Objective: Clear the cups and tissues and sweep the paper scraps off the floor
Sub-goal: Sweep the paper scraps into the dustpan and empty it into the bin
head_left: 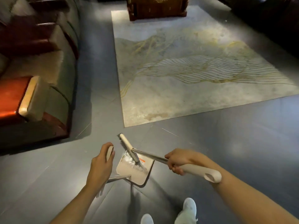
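Paper scraps (129, 159), where are they lying in the head view?

— They are sitting as a white clump inside the dustpan (135, 174), near its far lip, and the bristles of the broom (128, 148) are pressing right against them.

And who is holding what?

— The right grip (175, 160) is wrapping tightly round the broom's cream handle, just where it is meeting the metal shaft. The left grip (100, 162) is curling round the top of the dustpan's upright handle. The pan is resting on the grey floor (226, 143), just ahead of the person's pale shoes (188, 207).

So the sweeping is getting close to finished?

— I am judging it so. I am seeing no white bits on the floor around the pan or on the patterned rug (194, 70) beyond it, though the dim corners are hiding detail.

What is remaining, then?

— The pan is waiting to be emptied, and no bin is showing. As for the cups and tissues, none are appearing here. Only the side of a dark wooden table (157, 8) is peeking in at the top edge, with its tabletop lying out of frame, so I cannot tell whether that part is done. The sofa (48, 70) is standing to the left, well apart from the pan.
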The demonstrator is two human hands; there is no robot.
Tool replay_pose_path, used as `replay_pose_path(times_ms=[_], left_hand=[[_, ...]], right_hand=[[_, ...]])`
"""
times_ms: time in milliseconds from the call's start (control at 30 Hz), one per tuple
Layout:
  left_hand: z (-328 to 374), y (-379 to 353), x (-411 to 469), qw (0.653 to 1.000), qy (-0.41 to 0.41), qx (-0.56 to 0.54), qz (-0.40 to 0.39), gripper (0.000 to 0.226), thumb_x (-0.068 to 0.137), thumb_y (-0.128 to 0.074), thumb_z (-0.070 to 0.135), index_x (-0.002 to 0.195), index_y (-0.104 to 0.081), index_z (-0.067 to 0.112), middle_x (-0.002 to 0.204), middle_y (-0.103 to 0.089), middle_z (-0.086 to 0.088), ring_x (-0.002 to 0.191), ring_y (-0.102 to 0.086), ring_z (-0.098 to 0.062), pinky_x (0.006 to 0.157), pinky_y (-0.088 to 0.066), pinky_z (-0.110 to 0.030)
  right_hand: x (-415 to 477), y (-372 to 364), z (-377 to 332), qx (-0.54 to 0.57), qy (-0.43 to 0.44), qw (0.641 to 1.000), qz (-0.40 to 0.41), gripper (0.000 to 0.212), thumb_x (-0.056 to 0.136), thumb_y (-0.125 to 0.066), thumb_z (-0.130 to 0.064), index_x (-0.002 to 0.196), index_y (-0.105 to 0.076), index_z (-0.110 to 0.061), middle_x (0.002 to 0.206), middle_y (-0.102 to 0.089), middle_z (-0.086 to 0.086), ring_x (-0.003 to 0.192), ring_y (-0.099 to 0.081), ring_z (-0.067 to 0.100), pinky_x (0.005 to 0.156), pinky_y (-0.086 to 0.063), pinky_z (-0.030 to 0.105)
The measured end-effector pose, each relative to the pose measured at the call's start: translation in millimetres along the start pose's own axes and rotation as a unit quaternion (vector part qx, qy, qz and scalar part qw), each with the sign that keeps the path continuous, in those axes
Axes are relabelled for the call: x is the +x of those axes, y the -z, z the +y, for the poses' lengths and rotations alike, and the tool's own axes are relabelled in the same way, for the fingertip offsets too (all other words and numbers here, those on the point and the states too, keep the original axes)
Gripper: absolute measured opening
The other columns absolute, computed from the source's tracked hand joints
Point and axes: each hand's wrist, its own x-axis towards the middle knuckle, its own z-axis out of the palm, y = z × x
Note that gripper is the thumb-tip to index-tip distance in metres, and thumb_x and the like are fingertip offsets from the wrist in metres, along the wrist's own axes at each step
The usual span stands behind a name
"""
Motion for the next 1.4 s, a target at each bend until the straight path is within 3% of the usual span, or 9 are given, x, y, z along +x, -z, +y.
replay_pose_path(times_ms=[233, 367, 467, 567, 633, 700, 900, 1033, 1400], left_hand=[[123, -54, 71, 0.994, -0.103, -0.021, -0.012, 0.014, 0.096, -0.043, 0.037, 0.105, -0.036, 0.044, 0.075, -0.059, 0.001, 0.061, -0.057, -0.020, 0.061, -0.055, -0.039], [214, -100, 112, 0.987, -0.157, -0.024, 0.015, 0.015, 0.096, -0.041, 0.039, 0.110, -0.038, 0.039, 0.075, -0.060, -0.002, 0.061, -0.057, -0.025, 0.063, -0.052, -0.041], [282, -138, 136, 0.982, -0.179, -0.042, 0.042, 0.019, 0.097, -0.042, 0.034, 0.115, -0.043, 0.028, 0.074, -0.060, -0.009, 0.055, -0.055, -0.025, 0.059, -0.046, -0.037], [330, -172, 148, 0.979, -0.187, -0.062, 0.052, 0.022, 0.098, -0.042, 0.028, 0.119, -0.045, 0.020, 0.082, -0.057, -0.009, 0.058, -0.054, -0.026, 0.061, -0.043, -0.036], [350, -192, 153, 0.980, -0.181, -0.062, 0.053, 0.021, 0.098, -0.041, 0.029, 0.118, -0.043, 0.022, 0.075, -0.057, -0.010, 0.057, -0.053, -0.027, 0.058, -0.043, -0.036], [360, -210, 157, 0.981, -0.172, -0.066, 0.057, 0.020, 0.098, -0.042, 0.029, 0.117, -0.043, 0.022, 0.073, -0.058, -0.012, 0.056, -0.053, -0.029, 0.056, -0.043, -0.037], [357, -237, 145, 0.979, -0.164, -0.101, 0.061, 0.024, 0.097, -0.042, 0.030, 0.120, -0.044, 0.021, 0.071, -0.058, -0.006, 0.052, -0.054, -0.019, 0.048, -0.039, -0.026], [331, -227, 134, 0.981, -0.146, -0.115, 0.062, 0.020, 0.097, -0.041, 0.033, 0.117, -0.042, 0.029, 0.072, -0.058, -0.003, 0.056, -0.056, -0.019, 0.051, -0.043, -0.028], [159, -104, 73, 0.992, -0.089, -0.078, 0.043, 0.019, 0.097, -0.044, 0.035, 0.116, -0.044, 0.036, 0.070, -0.056, 0.009, 0.058, -0.055, -0.013, 0.051, -0.044, -0.021]], right_hand=[[-72, 115, 58, 0.149, 0.002, 0.985, 0.085, 0.057, 0.085, -0.041, 0.005, 0.142, -0.037, 0.004, 0.053, -0.041, 0.007, 0.035, -0.037, 0.011, 0.035, -0.032, 0.014], [-101, 198, 106, 0.202, 0.006, 0.971, 0.124, 0.055, 0.085, -0.043, 0.005, 0.139, -0.041, 0.004, 0.049, -0.043, 0.007, 0.032, -0.039, 0.010, 0.034, -0.034, 0.014], [-118, 261, 138, 0.231, -0.001, 0.962, 0.147, 0.026, 0.085, -0.045, 0.001, 0.106, -0.060, -0.001, 0.044, -0.048, 0.005, 0.032, -0.042, 0.009, 0.035, -0.036, 0.015], [-135, 307, 168, 0.248, -0.009, 0.954, 0.167, 0.010, 0.086, -0.043, 0.001, 0.082, -0.051, -0.003, 0.038, -0.047, 0.002, 0.029, -0.041, 0.008, 0.035, -0.036, 0.013], [-145, 331, 185, 0.261, -0.014, 0.950, 0.174, 0.012, 0.087, -0.040, 0.002, 0.087, -0.050, -0.003, 0.036, -0.044, 0.002, 0.028, -0.039, 0.008, 0.034, -0.035, 0.012], [-153, 351, 197, 0.266, -0.021, 0.944, 0.193, 0.022, 0.088, -0.040, 0.002, 0.106, -0.051, -0.002, 0.039, -0.044, 0.001, 0.029, -0.039, 0.008, 0.033, -0.034, 0.013], [-165, 375, 200, 0.255, -0.031, 0.941, 0.222, 0.040, 0.088, -0.042, 0.003, 0.127, -0.045, -0.003, 0.051, -0.043, 0.005, 0.034, -0.038, 0.008, 0.033, -0.033, 0.015], [-164, 363, 181, 0.220, -0.036, 0.949, 0.224, 0.045, 0.089, -0.041, 0.004, 0.133, -0.042, 0.002, 0.056, -0.043, 0.007, 0.034, -0.038, 0.009, 0.033, -0.034, 0.015], [-109, 249, 64, 0.244, -0.055, 0.962, 0.104, 0.049, 0.092, -0.036, 0.002, 0.139, -0.035, -0.011, 0.054, -0.040, 0.004, 0.029, -0.035, 0.006, 0.030, -0.034, 0.012]])
